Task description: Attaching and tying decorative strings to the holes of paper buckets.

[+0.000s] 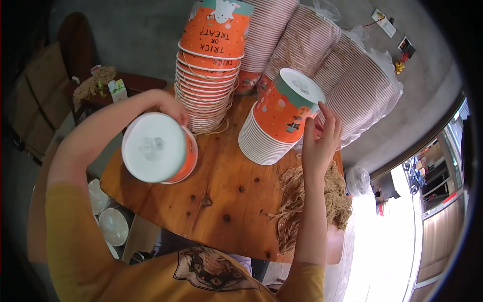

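Observation:
An upside-down orange paper bucket (pixel 151 147) with a pale base stands at the left of the wooden table. My left hand (pixel 173 108) is bent over its far side, fingers curled together beside a tall stack of orange buckets (pixel 209 75); what the fingertips hold is hidden. Right of centre, a shorter stack of inverted buckets (pixel 275 121) leans slightly, its top one orange and green with a white base. Against that top bucket's right side rests my right hand (pixel 322 136), fingers stretched and thumb apart. Thin tan cords hang around the tall stack.
A heap of tan cords (pixel 317 201) lies on the table (pixel 221 196) beneath my right forearm. Long bagged stacks of buckets (pixel 352 85) line the far side. White-based buckets (pixel 113 226) sit below the table's left edge. More cord (pixel 95 83) lies on a brown surface at far left.

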Action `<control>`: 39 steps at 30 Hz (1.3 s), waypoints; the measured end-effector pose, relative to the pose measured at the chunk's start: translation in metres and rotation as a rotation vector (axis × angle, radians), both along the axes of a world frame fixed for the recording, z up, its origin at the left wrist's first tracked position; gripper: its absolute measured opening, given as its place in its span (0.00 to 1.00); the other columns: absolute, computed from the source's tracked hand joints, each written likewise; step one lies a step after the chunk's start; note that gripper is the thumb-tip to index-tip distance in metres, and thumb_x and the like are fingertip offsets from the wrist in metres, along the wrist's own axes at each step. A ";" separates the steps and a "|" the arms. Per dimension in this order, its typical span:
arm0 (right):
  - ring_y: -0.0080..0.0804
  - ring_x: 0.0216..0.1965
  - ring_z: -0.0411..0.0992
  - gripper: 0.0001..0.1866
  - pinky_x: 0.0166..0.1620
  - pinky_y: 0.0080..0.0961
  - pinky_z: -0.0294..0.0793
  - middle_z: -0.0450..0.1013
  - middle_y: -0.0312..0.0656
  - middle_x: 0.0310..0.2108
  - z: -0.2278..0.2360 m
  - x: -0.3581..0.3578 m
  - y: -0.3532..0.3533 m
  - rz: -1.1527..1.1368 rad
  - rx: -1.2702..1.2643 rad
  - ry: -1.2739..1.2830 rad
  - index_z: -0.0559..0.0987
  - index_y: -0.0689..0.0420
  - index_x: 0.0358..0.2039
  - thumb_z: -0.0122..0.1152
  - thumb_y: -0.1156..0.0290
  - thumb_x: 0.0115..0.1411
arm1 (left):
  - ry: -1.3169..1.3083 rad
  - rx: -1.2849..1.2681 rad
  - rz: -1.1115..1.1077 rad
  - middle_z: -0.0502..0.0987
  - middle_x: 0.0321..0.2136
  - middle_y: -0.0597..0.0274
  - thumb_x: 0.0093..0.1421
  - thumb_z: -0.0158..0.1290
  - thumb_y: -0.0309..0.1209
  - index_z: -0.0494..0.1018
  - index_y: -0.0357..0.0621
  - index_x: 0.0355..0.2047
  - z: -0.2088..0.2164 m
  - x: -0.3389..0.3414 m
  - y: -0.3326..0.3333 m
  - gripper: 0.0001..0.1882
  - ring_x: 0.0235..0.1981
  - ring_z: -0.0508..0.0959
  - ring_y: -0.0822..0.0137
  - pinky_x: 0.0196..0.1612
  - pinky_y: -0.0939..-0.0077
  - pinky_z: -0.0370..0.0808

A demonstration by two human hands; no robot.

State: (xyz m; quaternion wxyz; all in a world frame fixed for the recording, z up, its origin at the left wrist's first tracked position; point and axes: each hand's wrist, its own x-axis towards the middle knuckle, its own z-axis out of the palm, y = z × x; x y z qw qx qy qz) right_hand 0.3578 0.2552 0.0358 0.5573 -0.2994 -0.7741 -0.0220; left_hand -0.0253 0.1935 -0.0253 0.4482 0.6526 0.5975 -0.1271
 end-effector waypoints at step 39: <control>0.32 0.50 0.70 0.12 0.51 0.26 0.72 0.70 0.48 0.50 -0.024 0.123 -0.098 0.122 -0.222 0.533 0.71 0.62 0.43 0.58 0.84 0.58 | -1.357 0.881 0.297 0.70 0.47 0.66 0.67 0.48 0.29 0.61 0.39 0.57 0.030 0.268 -0.109 0.20 0.50 0.69 0.76 0.53 0.78 0.67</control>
